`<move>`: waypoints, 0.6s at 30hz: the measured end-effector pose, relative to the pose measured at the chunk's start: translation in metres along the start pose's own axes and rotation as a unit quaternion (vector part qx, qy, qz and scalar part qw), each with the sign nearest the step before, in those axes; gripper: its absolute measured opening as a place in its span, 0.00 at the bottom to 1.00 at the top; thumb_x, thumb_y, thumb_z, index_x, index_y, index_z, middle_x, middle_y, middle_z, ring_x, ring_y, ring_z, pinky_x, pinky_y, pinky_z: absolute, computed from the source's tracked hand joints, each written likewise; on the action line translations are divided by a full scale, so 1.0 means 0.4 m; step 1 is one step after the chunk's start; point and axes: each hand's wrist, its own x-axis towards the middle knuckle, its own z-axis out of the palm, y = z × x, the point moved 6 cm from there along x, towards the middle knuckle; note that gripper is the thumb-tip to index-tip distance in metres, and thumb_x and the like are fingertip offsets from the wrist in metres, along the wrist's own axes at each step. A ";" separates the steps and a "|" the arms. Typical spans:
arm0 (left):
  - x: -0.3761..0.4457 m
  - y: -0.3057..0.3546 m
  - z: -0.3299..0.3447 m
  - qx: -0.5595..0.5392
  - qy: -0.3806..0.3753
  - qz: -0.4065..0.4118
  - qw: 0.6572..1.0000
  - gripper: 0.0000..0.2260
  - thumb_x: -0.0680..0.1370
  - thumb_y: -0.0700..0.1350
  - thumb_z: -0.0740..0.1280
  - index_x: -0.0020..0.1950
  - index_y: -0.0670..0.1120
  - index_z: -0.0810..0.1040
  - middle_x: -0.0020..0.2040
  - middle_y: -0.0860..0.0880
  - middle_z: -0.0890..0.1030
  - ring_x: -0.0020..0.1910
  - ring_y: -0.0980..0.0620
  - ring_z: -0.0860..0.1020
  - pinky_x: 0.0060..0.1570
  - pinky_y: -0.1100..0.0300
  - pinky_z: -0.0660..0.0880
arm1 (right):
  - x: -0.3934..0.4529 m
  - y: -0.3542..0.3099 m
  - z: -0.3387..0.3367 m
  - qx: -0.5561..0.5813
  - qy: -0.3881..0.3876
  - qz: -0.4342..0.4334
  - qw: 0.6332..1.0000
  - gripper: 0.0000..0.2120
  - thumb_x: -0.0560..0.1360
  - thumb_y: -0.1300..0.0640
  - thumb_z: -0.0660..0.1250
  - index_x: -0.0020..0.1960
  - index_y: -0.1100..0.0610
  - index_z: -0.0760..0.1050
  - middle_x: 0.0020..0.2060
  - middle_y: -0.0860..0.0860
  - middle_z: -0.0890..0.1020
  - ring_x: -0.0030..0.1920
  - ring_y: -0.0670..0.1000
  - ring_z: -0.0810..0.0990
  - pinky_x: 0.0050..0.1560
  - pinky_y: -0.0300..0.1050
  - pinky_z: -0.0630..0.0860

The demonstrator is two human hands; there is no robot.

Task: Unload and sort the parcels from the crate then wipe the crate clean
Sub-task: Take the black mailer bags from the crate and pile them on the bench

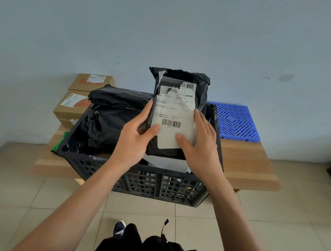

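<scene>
Right, left hand (135,137) and right hand (199,145) both clasp the black plastic labelled parcel (179,99) above the black slatted crate (156,181); lift clear of the rim, label up.

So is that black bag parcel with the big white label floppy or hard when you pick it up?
Probably stiff in the middle: the black bag parcel stands upright between the left hand and right hand without drooping. Its crinkled plastic looks shiny, so maybe slippery. The torn label could peel further.
</scene>
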 end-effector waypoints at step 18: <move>0.186 0.052 -0.050 0.119 -0.012 0.064 0.991 0.29 0.81 0.44 0.71 0.80 0.55 0.66 0.70 0.61 0.74 0.69 0.64 0.72 0.63 0.65 0.76 | 0.173 -0.058 -0.012 0.127 0.038 0.004 0.991 0.34 0.80 0.62 0.68 0.81 0.44 0.60 0.52 0.28 0.74 0.46 0.29 0.78 0.42 0.32 0.80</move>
